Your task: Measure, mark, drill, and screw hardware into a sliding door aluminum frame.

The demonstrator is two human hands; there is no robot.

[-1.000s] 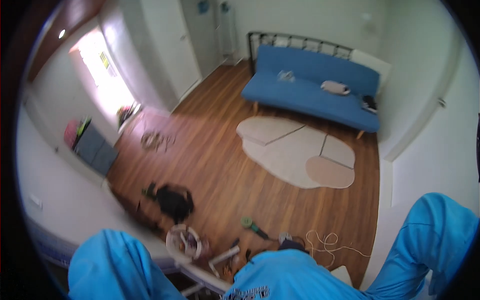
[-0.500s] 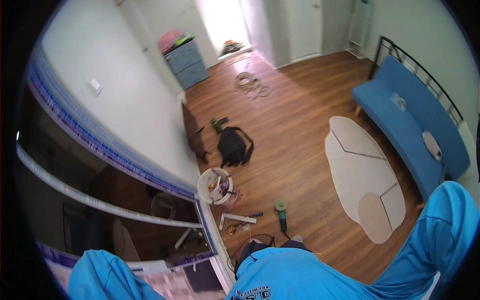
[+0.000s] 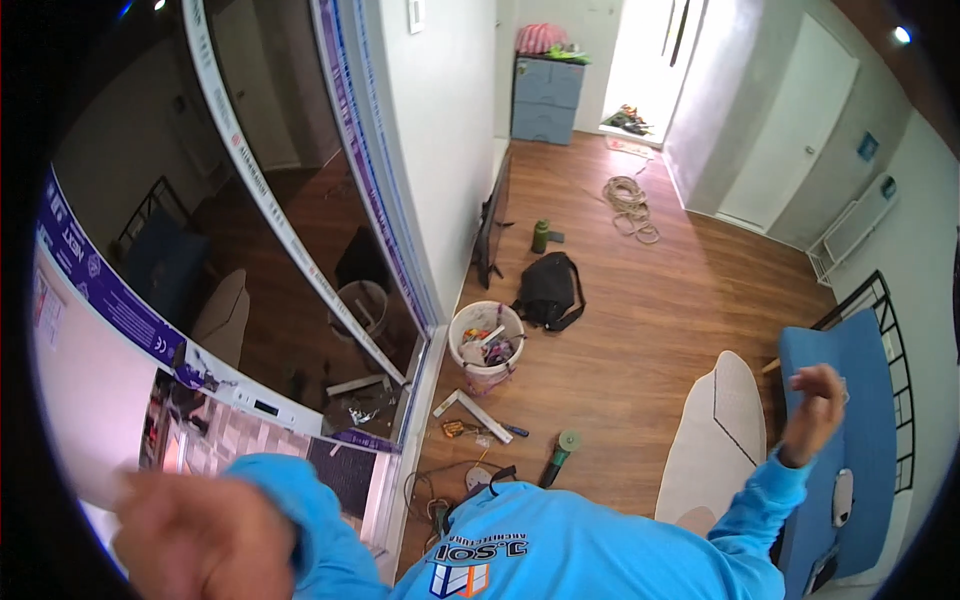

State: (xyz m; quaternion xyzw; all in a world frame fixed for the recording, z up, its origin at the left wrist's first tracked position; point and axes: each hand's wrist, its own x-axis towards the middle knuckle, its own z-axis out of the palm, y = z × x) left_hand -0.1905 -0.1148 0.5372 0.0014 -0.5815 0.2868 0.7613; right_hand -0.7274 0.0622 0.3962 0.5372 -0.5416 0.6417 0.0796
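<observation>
My left hand (image 3: 205, 535) is raised close at the lower left, beside the window frame. Motion smears its fingers, so their position and anything in them cannot be made out. Out to the right, my right hand (image 3: 814, 415) is lifted in front of the blue sofa (image 3: 860, 390). Its fingers are loosely bent and apart, with nothing visible between them. Nearest the left hand is the sliding window frame (image 3: 285, 215), which has dark glass and printed protective tape on its bars. Both arms wear blue sleeves.
On the wooden floor are a white bucket of odds and ends (image 3: 463, 350), a metal square (image 3: 480, 415), a green angle grinder (image 3: 560, 460) and cables. Farther off lie a black bag (image 3: 548, 290), a green bottle (image 3: 540, 236) and coiled rope (image 3: 628, 205). A pale rug (image 3: 700, 440) lies at right.
The view has swung left toward the window. Both hands, out of sight before, have come into view: the left at lower left, the right raised at right.
</observation>
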